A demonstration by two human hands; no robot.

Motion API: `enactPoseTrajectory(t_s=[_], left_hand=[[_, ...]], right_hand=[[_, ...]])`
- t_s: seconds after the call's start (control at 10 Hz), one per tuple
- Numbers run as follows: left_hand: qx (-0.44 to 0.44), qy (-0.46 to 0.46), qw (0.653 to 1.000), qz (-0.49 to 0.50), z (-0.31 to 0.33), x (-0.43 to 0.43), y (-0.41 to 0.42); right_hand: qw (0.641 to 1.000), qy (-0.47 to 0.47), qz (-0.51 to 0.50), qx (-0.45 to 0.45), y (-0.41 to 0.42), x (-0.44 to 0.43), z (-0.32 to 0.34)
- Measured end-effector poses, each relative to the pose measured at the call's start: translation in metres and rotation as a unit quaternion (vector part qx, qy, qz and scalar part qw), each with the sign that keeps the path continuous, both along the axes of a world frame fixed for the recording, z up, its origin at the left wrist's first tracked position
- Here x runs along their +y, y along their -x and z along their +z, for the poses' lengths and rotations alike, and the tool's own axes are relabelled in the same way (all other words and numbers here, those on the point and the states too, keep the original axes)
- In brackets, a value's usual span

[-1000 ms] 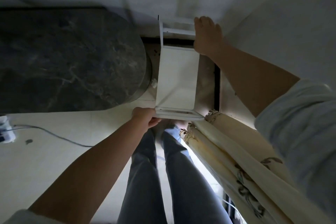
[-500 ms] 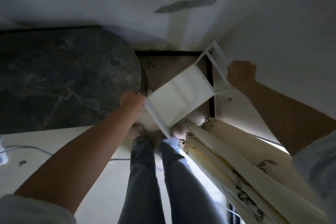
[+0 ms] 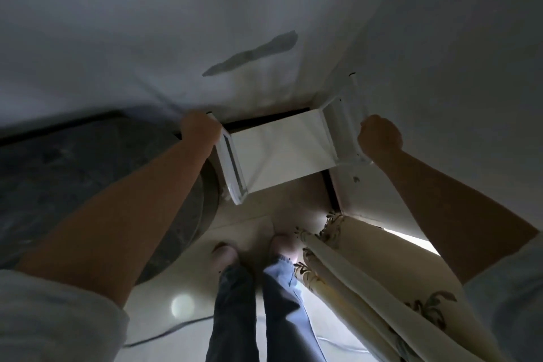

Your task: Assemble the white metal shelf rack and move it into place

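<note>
1. The white shelf rack (image 3: 279, 153) sits in the corner where two pale walls (image 3: 440, 38) meet, between a round table (image 3: 73, 185) on the left and the right-hand wall. Its flat shelf faces up and tilts a little, with a side frame at each end. Whether its legs touch the floor (image 3: 164, 291) cannot be told from here.
2. The left hand (image 3: 199, 131) grips the far top of the left side frame. Its fingers (image 3: 192, 122) are curled round the bar, and the forearm reaches over the table edge.
3. The right hand (image 3: 379, 137) is closed like a fist round the outer rail of the right side frame, with the fingers wrapped tight on the metal.
4. The round table is dark, marbled stone, and its edge lies just beside the left end of the rack.
5. A cream curtain (image 3: 367, 279) with a dark leaf pattern hangs in folds at the lower right, near the person's bare feet (image 3: 224, 253) and blue jeans (image 3: 235, 317).
6. A thin cable (image 3: 164, 335) runs across the floor at the lower left.
7. A grey stain (image 3: 252, 53) marks the far wall above the rack.
</note>
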State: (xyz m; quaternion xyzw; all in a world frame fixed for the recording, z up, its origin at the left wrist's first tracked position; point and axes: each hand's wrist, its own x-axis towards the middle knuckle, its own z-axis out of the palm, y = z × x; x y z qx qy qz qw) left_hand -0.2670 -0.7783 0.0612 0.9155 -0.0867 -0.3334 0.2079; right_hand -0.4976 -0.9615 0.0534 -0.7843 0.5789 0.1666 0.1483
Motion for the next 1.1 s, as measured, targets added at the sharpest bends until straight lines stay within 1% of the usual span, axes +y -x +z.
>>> enactPoseTrajectory(t_s=[0.2, 0.3, 0.4, 0.5, 0.6, 0.7, 0.8, 0.9, 1.0, 1.1], left_hand=[[-0.062, 0.005, 0.995, -0.083, -0.007, -0.022, -0.01], [-0.038, 0.023, 0.993, -0.112, -0.008, -0.02, -0.002], [-0.025, 0.033, 0.986, -0.162, -0.016, -0.008, 0.008], [-0.067, -0.045, 0.957, -0.278, -0.022, 0.012, 0.026], [-0.139, -0.092, 0.916, -0.365, -0.032, 0.035, 0.043], [-0.172, -0.086, 0.904, -0.382, -0.036, 0.051, 0.058], [-0.174, -0.07, 0.91, -0.371, -0.033, 0.054, 0.063], [-0.178, -0.082, 0.902, -0.384, -0.03, 0.054, 0.06], [-0.174, -0.089, 0.898, -0.393, -0.026, 0.055, 0.056], [-0.177, -0.077, 0.887, -0.418, -0.022, 0.055, 0.057]], right_hand=[[0.999, -0.032, -0.008, -0.013, -0.019, -0.009, -0.001], [0.999, -0.033, -0.01, 0.001, -0.024, -0.005, 0.0], [0.998, -0.049, -0.017, 0.02, -0.022, 0.002, 0.002], [0.997, -0.07, -0.027, 0.011, -0.018, 0.008, 0.006], [0.996, -0.075, -0.046, -0.012, -0.014, 0.015, 0.009], [0.995, -0.076, -0.049, -0.04, -0.01, 0.025, 0.01], [0.995, -0.077, -0.04, -0.045, -0.008, 0.034, 0.008], [0.994, -0.093, -0.049, -0.042, -0.007, 0.04, 0.01], [0.99, -0.089, -0.05, -0.093, -0.008, 0.043, 0.018], [0.97, -0.045, -0.078, -0.225, -0.012, 0.043, 0.037]])
